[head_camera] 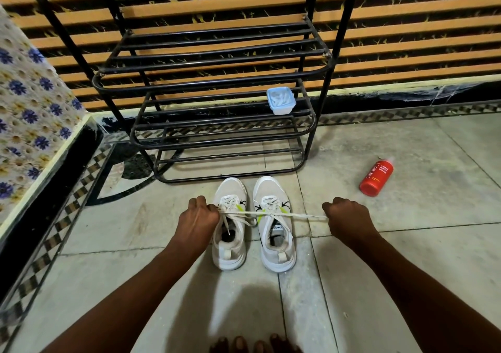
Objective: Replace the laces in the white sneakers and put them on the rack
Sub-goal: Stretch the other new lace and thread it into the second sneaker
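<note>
Now left hand [199, 217], right hand [344, 214] fisted, each grip pinching taut lace [271, 213] end.

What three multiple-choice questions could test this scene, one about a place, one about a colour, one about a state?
1. Where is the plastic container?
A. on a rack shelf
B. on the floor
C. inside a sneaker

2. What colour is the bottle?
A. blue
B. red
C. green

3. How is the lace between the hands?
A. coiled up
B. pulled taut
C. lying on the floor

Answers: 1 A, it sits on the rack bars. 2 B, its body is red. 3 B, left hand and right hand stretch it straight over the sneakers.
</note>
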